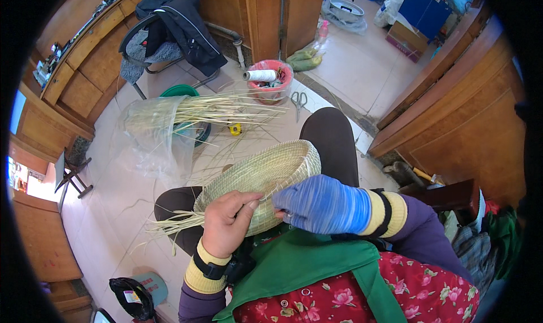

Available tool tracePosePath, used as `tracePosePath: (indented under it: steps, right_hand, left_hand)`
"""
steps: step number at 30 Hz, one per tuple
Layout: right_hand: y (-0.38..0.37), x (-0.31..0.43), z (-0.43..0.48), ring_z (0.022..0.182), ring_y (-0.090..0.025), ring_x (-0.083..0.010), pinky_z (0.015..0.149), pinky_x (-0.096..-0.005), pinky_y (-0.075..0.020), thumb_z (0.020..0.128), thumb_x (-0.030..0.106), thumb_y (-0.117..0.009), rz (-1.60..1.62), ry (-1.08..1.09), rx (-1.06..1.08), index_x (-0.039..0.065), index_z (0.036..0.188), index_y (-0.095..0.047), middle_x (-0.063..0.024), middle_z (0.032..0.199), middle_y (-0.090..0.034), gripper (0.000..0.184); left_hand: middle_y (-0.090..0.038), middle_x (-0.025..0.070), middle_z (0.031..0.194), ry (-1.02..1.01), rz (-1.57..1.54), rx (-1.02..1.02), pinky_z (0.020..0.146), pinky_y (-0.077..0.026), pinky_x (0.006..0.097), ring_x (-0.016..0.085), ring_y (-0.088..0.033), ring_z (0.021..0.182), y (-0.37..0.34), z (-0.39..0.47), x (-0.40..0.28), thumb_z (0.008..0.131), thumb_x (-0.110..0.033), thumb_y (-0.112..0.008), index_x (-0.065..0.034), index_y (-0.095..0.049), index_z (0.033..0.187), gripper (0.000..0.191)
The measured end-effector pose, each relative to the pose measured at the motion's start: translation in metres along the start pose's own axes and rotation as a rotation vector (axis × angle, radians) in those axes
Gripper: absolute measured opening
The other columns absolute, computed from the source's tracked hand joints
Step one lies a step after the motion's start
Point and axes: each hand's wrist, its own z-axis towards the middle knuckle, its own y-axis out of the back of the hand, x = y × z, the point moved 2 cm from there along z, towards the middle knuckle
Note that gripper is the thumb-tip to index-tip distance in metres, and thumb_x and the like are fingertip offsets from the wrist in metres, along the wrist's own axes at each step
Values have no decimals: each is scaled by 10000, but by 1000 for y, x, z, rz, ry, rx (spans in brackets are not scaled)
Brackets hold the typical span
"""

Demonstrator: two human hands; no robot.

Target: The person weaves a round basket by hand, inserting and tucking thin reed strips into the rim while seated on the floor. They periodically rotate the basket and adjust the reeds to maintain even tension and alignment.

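An oval woven straw basket (250,170) rests tilted in my lap, its hollow facing up and away from me. White stitching runs along its rim. My left hand (231,221) is bare, with thumb and forefinger pinched together at the near rim. Loose straw ends (182,223) stick out to the left from beneath that hand. A blue knitted glove covers my right hand (324,206), which is curled against the basket's near right side. Its fingertips are mostly hidden, and I cannot tell whether it grips something thin.
Beyond my knees, a straw bundle (220,108) pokes from a clear plastic bag (146,132). Around it lie a yellow tape measure (235,129), scissors (298,102) and a red bin (280,91) topped by a white thread spool (261,75). A black-lined bucket (155,287) stands lower left.
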Motion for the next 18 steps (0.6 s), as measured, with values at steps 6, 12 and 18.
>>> tracePosePath:
  steps: [6, 12, 18]
  right_hand:
    - [-24, -6, 2, 756, -651, -138, 695, -278, -527, 1011, 241, -468, 682, -366, -54, 25, 1051, -595, -69, 875, -637, 254]
    - [-34, -8, -1, 714, -632, -130, 683, -269, -523, 1016, 249, -468, 721, -334, -100, 29, 1057, -602, -63, 882, -638, 261]
    - [-33, -9, 0, 699, -656, -115, 692, -256, -534, 998, 180, -515, 692, -326, -87, 14, 1078, -623, -67, 906, -704, 214]
  left_hand:
    - [-637, 126, 767, -39, 8, -34, 646, -477, 348, 280, -616, 706, 0, -2, 0, 839, -23, -637, -23, -696, 950, 125]
    - [-637, 135, 763, -31, 7, -28, 651, -486, 373, 310, -622, 710, 1, -2, 2, 824, -24, -637, -26, -695, 935, 125]
    - [-641, 129, 765, -38, -12, -55, 649, -488, 375, 306, -624, 711, -1, -3, 5, 816, -19, -647, -30, -693, 930, 123]
